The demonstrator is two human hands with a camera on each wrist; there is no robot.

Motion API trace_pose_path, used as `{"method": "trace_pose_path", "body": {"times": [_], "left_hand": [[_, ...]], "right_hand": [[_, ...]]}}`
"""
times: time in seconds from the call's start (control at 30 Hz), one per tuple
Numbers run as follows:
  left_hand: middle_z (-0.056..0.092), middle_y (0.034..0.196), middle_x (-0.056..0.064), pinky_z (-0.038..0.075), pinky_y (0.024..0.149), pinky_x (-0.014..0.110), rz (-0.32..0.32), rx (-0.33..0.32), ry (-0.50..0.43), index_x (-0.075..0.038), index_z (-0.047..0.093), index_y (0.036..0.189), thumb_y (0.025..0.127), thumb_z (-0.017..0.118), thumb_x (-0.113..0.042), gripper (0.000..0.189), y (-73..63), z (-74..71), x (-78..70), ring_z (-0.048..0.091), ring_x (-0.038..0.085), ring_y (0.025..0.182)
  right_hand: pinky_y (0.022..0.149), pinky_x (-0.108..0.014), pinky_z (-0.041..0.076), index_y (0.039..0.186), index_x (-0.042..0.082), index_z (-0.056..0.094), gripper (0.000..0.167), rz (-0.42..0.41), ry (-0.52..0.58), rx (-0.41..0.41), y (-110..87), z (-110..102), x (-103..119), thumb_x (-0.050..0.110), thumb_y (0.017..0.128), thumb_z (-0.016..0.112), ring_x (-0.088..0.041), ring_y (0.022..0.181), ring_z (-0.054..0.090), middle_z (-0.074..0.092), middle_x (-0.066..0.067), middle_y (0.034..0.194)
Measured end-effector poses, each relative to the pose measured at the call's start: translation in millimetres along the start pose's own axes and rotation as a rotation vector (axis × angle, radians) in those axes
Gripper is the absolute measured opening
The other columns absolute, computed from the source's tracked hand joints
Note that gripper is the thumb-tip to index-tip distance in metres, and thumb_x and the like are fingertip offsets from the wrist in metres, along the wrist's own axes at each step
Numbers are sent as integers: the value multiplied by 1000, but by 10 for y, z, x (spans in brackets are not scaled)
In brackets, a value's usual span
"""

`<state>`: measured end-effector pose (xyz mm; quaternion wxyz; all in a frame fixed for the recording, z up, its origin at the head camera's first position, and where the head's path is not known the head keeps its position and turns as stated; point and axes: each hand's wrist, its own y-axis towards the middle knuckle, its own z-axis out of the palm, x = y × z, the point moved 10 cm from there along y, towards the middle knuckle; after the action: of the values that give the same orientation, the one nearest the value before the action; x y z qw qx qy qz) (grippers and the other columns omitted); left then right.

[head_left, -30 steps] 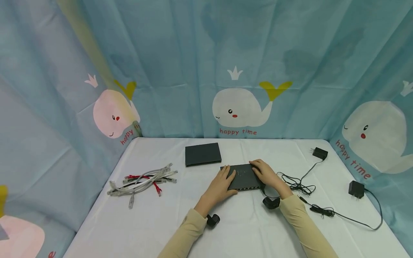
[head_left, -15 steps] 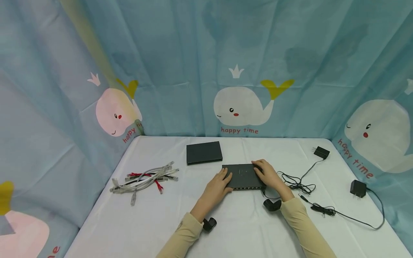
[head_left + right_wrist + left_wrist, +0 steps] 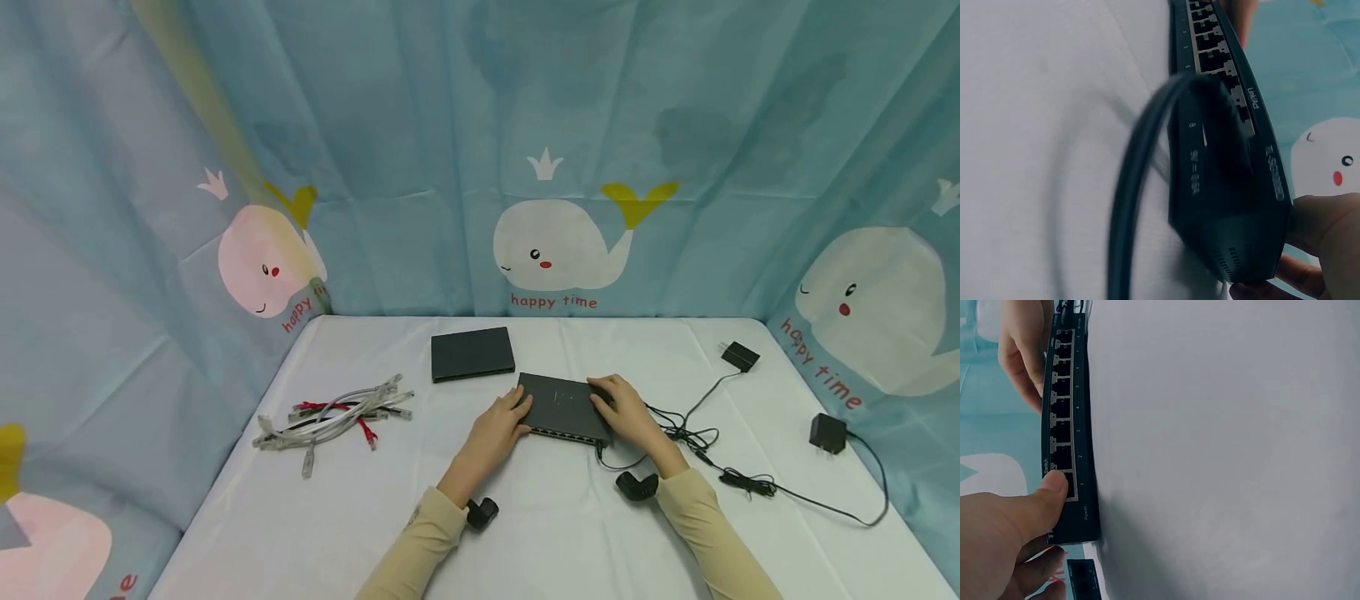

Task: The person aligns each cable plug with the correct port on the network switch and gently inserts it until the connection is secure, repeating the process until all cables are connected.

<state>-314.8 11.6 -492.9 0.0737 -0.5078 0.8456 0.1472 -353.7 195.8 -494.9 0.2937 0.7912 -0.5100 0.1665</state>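
Note:
A black network switch (image 3: 562,406) lies on the white table with its row of ports facing the person. My left hand (image 3: 489,435) grips its left end; in the left wrist view the thumb (image 3: 1054,484) presses on the front near port 1, and the fingers curl at the end. On the opposite end, my right hand (image 3: 628,414) holds the side, with fingertips under the corner in the right wrist view. A black power cord (image 3: 1129,206) is plugged in at the right of the ports and leads to a coiled adapter cable (image 3: 678,429).
A second black switch-like box (image 3: 472,355) lies behind on the left. A bundle of network cables (image 3: 333,417) is at the left. Two power adapters (image 3: 741,357) are at the right, one with a tied cord (image 3: 750,483). A patterned curtain (image 3: 420,167) surrounds the table.
The switch has turned slightly, its right front corner coming nearer the person. Both hands have moved with it. The plugged-in cord has been drawn a little to the left.

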Motion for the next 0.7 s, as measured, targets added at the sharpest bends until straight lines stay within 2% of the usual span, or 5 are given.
{"method": "trace_pose_path", "body": {"times": [0.37,0.57,0.7], "left_hand": [[38,145,11,44,97,39,-9,0,-19,-12,46,137,89,58,-25,51,52,-32,99,44,29,127],[36,146,12,44,97,35,-10,24,-90,-9,45,137,90,57,-22,51,99,-26,120,44,24,128],[37,146,12,44,98,35,-3,19,-99,-9,45,137,90,56,-22,50,139,-30,146,45,25,127]], "right_hand": [[74,-44,46,123,0,57,42,-31,-28,-57,-104,-19,64,21,88,65,-28,93,56,57,-17,109],[79,-46,46,127,-1,54,55,-24,-38,-46,-149,-16,91,29,83,70,-30,98,54,55,-17,112],[84,-49,45,130,0,52,63,-14,-25,-20,-170,9,77,35,81,72,-32,105,52,52,-17,117]]}}
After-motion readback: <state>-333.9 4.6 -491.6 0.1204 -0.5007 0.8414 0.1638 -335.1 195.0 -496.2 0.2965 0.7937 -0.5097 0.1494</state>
